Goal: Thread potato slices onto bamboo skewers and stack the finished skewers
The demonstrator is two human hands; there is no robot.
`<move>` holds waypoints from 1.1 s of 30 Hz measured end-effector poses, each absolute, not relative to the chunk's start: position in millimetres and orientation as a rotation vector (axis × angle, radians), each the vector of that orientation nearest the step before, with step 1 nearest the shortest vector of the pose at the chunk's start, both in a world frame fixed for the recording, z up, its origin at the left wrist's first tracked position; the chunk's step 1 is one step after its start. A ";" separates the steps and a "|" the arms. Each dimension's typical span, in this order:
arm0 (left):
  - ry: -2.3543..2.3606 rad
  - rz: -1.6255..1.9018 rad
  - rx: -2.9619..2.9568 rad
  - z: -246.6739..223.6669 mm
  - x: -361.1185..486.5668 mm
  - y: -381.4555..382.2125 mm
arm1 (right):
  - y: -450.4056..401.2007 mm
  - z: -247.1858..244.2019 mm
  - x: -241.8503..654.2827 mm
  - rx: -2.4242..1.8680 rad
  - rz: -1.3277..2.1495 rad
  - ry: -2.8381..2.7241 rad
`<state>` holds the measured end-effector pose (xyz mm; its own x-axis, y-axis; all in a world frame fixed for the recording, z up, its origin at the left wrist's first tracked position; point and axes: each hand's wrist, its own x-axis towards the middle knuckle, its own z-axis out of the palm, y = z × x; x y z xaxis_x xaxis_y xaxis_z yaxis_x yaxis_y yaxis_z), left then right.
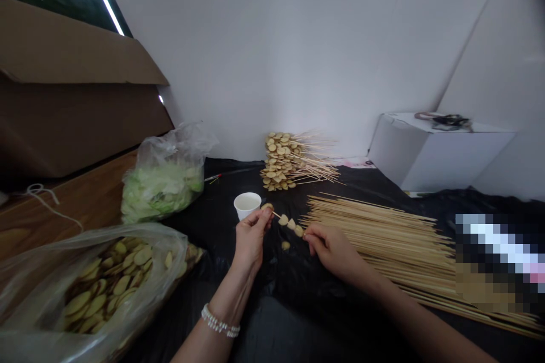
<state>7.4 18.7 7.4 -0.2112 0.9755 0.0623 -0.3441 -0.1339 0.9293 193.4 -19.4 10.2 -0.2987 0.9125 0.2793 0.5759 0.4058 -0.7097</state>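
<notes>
My left hand (pixel 252 233) pinches a potato slice (pixel 267 206) at the tip of a thin wooden skewer. Several more slices (pixel 291 224) are threaded along that skewer. Its other end is gripped by the closed fingers of my right hand (pixel 326 244), which hide part of the stick. One loose slice (pixel 285 245) lies on the black sheet below the skewer. A white paper cup (pixel 247 202) stands just behind my left hand. To the right, a wide spread of bare skewers (pixel 383 232) reaches under my right forearm.
Finished-looking skewers of slices (pixel 281 161) are stacked by the wall. At left, an open plastic bag holds potato slices (pixel 114 278); behind it stands a bag of pale green leaves (pixel 164 187). A white box (pixel 426 150) is at back right, a cardboard box (pixel 76 119) at left.
</notes>
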 end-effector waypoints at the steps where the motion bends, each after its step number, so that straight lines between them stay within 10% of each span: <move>1: 1.021 1.572 0.912 7.4 7.8 18.4 | -18.9 9.4 193.7 -1.276 0.585 -1.996; 33: 1.017 1.504 0.862 8.2 11.8 16.3 | -18.4 7.5 191.7 -1.237 1.002 -1.834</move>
<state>11.8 16.3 8.2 -0.1635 0.9865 -0.0009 -0.3681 -0.0601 0.9278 191.7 -18.4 7.5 -0.3004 0.9456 0.1245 0.4056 0.2448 -0.8806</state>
